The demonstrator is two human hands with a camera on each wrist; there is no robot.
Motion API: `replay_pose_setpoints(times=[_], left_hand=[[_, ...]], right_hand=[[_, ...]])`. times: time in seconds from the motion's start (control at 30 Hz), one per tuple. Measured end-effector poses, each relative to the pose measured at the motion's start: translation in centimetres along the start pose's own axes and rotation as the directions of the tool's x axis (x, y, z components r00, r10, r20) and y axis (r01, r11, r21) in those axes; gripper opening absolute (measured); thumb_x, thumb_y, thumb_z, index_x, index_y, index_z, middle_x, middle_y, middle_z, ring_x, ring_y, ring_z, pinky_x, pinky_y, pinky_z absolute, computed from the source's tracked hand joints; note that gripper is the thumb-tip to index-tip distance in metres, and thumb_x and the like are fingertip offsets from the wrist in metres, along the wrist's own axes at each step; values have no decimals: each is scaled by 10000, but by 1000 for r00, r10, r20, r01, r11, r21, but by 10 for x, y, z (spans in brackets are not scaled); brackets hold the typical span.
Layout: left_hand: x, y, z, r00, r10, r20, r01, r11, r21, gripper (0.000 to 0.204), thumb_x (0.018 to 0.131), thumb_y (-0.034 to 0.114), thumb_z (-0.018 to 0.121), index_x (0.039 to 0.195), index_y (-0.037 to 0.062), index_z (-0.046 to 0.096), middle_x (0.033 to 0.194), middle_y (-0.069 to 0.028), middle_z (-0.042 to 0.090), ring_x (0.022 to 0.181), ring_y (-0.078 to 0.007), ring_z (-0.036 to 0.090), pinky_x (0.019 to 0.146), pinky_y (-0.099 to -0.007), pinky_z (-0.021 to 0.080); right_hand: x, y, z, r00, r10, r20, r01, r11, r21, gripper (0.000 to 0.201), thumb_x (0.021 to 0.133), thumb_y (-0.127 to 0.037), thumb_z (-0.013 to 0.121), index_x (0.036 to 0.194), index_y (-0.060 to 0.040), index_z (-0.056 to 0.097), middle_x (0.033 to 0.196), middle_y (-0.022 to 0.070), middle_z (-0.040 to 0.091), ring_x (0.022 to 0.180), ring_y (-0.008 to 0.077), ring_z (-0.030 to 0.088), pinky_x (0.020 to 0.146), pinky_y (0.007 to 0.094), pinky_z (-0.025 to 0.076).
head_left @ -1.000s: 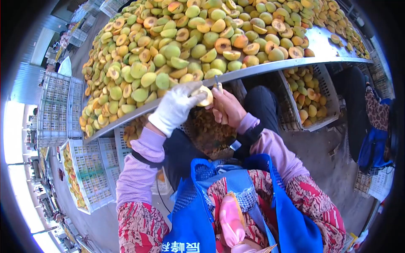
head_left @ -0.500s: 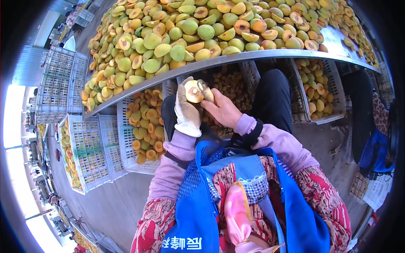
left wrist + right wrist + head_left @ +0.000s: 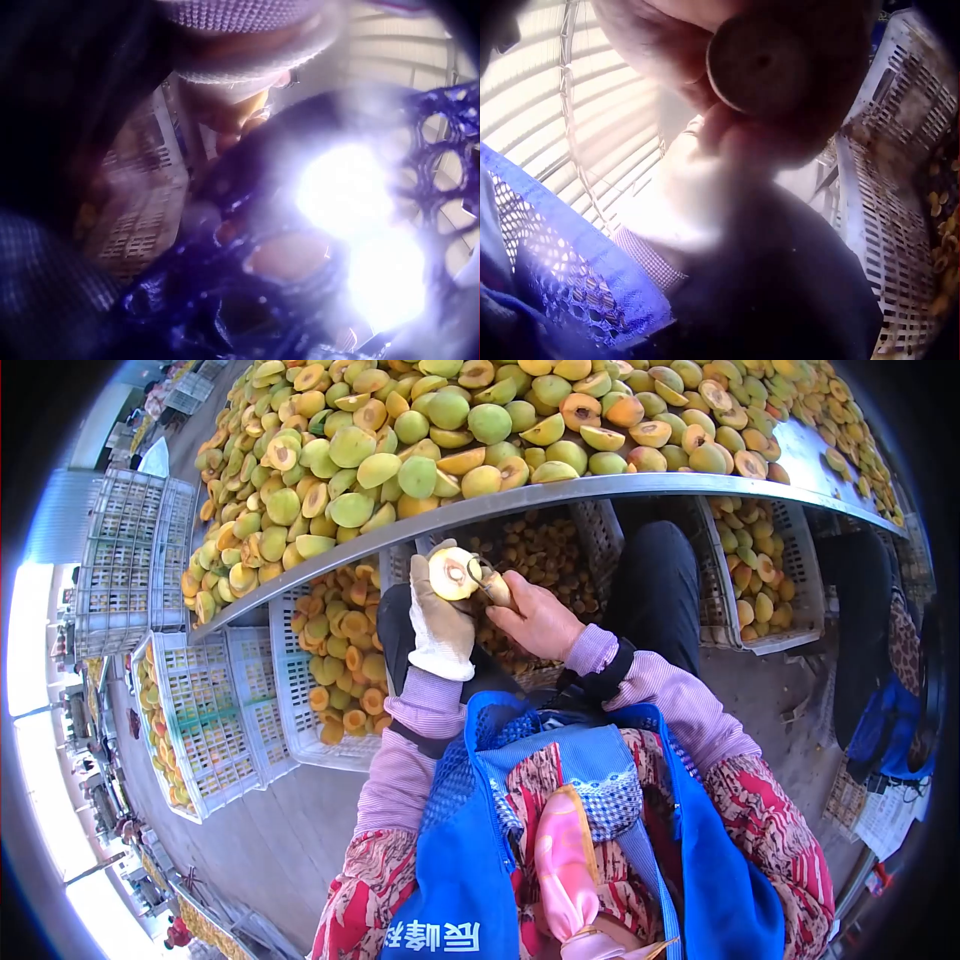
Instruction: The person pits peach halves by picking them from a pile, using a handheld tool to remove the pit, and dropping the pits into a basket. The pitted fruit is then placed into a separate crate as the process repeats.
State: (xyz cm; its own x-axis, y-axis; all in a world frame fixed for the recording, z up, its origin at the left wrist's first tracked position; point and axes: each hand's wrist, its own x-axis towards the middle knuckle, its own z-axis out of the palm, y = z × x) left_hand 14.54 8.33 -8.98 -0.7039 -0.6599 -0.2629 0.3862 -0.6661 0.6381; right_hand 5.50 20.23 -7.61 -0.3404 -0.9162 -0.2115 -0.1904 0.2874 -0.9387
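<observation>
In the head view, my gloved left hand (image 3: 441, 628) holds a pale peach half (image 3: 453, 573) with its cut face up and the brownish pit area in the middle. My bare right hand (image 3: 541, 622) grips a pitting tool (image 3: 494, 586), whose metal loop is at the right edge of the cut face. Both hands are in front of the table edge, above a crate between the knees. The round end of the tool's handle (image 3: 754, 64) shows in the right wrist view. Glare and dark fabric hide most of the left hand's work in the left wrist view.
A metal-edged table (image 3: 640, 486) bears a large heap of halved peaches (image 3: 400, 445). Below it stand white crates: one with peach halves (image 3: 345, 650) at left, another (image 3: 755, 575) at right, and small brownish pieces (image 3: 545, 550) between the knees. Stacked crates (image 3: 130, 560) stand at far left.
Both hands have come down from the table edge, and the peach half has turned cut face up. Since half a second ago, the hands have shifted only slightly, with the tool still at the fruit.
</observation>
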Motion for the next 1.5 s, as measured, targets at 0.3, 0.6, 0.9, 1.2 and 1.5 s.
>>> replay_pose_setpoints(times=[0.3, 0.6, 0.9, 1.2, 1.5], left_hand=[[3, -10, -1, 977, 210, -38, -175, 893, 414, 506, 925, 447, 339, 1020, -1, 554, 877, -90, 595, 809, -168, 569, 755, -272, 460], [1, -6, 2, 985, 173, -16, -147, 880, 451, 616, 916, 511, 297, 879, -33, 582, 724, -114, 601, 631, -186, 578, 616, -278, 486], [-12, -14, 19, 973, 181, -143, -135, 949, 284, 538, 888, 506, 416, 975, -12, 533, 805, -135, 608, 698, -235, 612, 648, -318, 514], [-6, -2, 4, 999, 1, -38, 12, 937, 348, 372, 870, 363, 526, 896, -6, 567, 814, -144, 615, 711, -255, 616, 657, -341, 513], [-6, 4, 6, 986, 61, 156, -126, 881, 456, 308, 833, 282, 598, 881, -23, 610, 814, -145, 634, 705, -228, 625, 637, -318, 515]], right_hand=[[6, 2, 9, 986, -158, -50, 149, 977, -152, 277, 854, -204, 539, 942, -11, 360, 790, 260, 549, 785, 435, 534, 653, 452, 423], [3, 7, 5, 993, -35, 116, 50, 989, -137, 333, 826, -211, 529, 1000, 36, 389, 807, 288, 561, 823, 437, 554, 705, 447, 442], [-3, -3, -10, 860, 145, 489, -437, 702, 562, 276, 871, -206, 506, 1089, -58, 424, 541, 2, 406, 383, 80, 417, 319, 248, 350], [5, -2, -7, 897, 125, 423, -199, 970, 136, 314, 813, -129, 484, 1111, -47, 427, 532, 32, 491, 374, 121, 476, 338, 257, 398], [-7, -9, -10, 788, 151, 596, -465, 781, 416, 179, 823, -124, 496, 990, -87, 442, 536, -16, 432, 352, 68, 386, 308, 223, 337]])
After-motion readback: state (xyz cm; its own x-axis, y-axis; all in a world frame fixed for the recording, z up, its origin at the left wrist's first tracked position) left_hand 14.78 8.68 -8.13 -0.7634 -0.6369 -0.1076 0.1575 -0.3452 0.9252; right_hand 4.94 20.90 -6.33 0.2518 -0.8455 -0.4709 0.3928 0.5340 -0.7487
